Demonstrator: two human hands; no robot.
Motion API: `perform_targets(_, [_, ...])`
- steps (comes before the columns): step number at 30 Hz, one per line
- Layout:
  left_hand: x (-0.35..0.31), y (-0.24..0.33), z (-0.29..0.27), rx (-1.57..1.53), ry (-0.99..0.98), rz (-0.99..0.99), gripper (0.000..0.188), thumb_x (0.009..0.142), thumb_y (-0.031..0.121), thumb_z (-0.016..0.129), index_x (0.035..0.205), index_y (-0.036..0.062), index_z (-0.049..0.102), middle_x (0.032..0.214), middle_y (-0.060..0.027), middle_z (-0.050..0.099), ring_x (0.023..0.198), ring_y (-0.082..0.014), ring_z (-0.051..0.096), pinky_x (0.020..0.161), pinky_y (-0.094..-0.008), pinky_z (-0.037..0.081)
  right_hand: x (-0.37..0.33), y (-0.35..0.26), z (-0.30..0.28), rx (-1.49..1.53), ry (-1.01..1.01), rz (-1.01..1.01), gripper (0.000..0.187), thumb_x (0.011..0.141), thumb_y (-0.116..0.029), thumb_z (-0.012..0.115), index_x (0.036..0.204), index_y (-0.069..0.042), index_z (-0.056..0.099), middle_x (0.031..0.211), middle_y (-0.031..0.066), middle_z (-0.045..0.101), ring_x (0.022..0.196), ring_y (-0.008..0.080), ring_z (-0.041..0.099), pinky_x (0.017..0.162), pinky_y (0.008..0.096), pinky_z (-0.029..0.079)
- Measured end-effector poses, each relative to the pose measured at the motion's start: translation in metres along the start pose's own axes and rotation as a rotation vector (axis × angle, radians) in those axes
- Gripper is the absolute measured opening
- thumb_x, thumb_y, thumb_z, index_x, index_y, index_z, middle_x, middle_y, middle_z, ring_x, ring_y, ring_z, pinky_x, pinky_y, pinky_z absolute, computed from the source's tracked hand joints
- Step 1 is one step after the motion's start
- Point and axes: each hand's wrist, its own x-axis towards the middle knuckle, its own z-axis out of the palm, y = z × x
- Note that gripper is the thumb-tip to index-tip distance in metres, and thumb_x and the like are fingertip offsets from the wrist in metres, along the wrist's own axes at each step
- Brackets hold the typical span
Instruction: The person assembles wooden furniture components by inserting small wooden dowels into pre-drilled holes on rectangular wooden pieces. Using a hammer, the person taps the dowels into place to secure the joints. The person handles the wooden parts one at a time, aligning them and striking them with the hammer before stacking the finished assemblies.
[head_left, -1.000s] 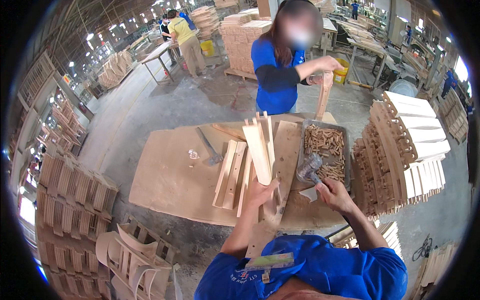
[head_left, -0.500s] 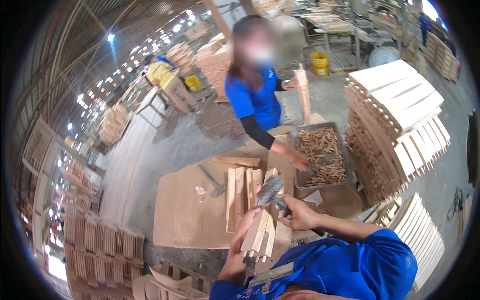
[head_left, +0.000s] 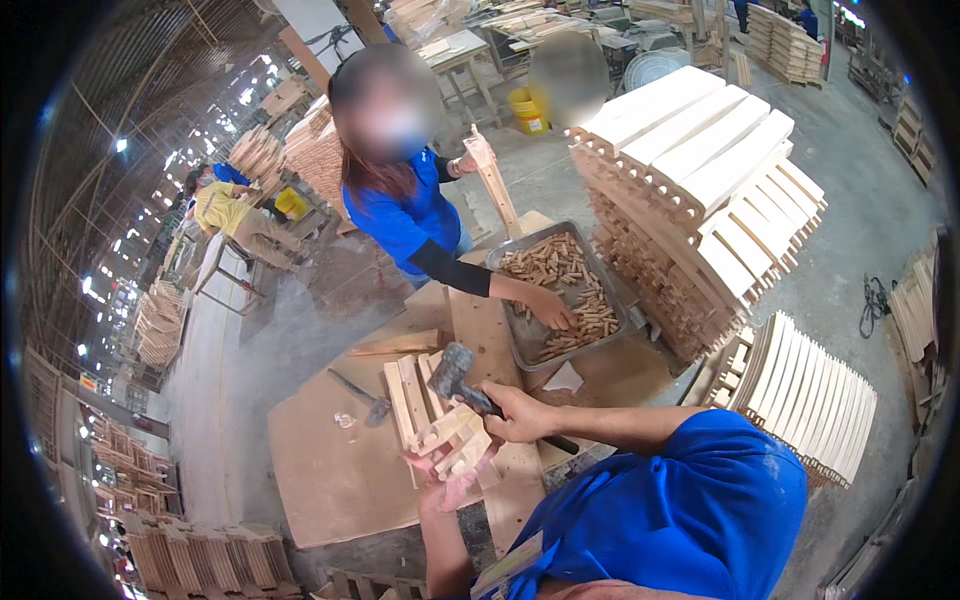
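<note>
My right hand [head_left: 520,413] is wrapped round the handle of a hammer [head_left: 453,369] with a dark, worn head. Just below the hammer head, my left hand [head_left: 447,487] grips a few short wooden pieces [head_left: 463,440], bunched at an angle with their ends toward the hammer. Whether the hammer touches them I cannot tell. More wooden pieces [head_left: 402,400] lie side by side on the work surface, behind my left hand. A second hammer [head_left: 372,404] rests on the cardboard [head_left: 310,450] to the left.
Across from me, a co-worker's hand [head_left: 552,308] reaches into a grey tray [head_left: 520,352] of wooden dowels [head_left: 597,318]; their other hand holds an upright wooden part [head_left: 493,190]. Tall stacks of wooden parts [head_left: 690,150] stand at the right, with a lower stack [head_left: 800,395] nearer me.
My view has swung to the right. The wooden pieces in my left hand have turned, and the hammer has come away from over them. The co-worker's hand has moved into the dowels.
</note>
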Motion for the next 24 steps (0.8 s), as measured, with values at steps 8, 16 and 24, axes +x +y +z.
perform_targets(8, [0.015,-0.014,-0.006,1.244,0.203,0.042,0.072,0.098,0.039,0.073,0.153,0.003,0.044,0.151,-0.0149,0.053,0.132,-0.0309,0.056,0.114,-0.0441,0.043,0.012,0.021,0.009,0.167,0.128,0.045,0.03,0.095,-0.002,0.051,0.124,0.001,0.054,0.104,0.0055,0.057,0.098,0.0118,0.054,0.087,0.0307,0.05])
perform_targets(16, [0.056,-0.005,0.014,1.698,0.287,0.291,0.073,0.09,0.053,0.076,0.142,0.0042,0.059,0.147,-0.0175,0.056,0.139,-0.04,0.044,0.12,-0.0526,0.026,0.025,0.023,0.003,0.323,0.112,0.224,0.025,0.102,-0.009,0.052,0.127,-0.005,0.055,0.093,0.0002,0.054,0.077,0.0063,0.052,0.06,0.0238,0.046])
perform_targets(24, [0.089,-0.012,0.008,1.053,0.595,0.476,0.057,0.082,0.011,0.084,0.133,0.0008,0.059,0.124,-0.0092,0.069,0.113,-0.0209,0.067,0.097,-0.0356,0.053,0.027,-0.021,-0.023,0.031,0.362,0.066,0.032,0.111,-0.032,0.054,0.112,0.0,0.057,0.091,0.0091,0.066,0.089,0.0137,0.06,0.078,0.0319,0.052])
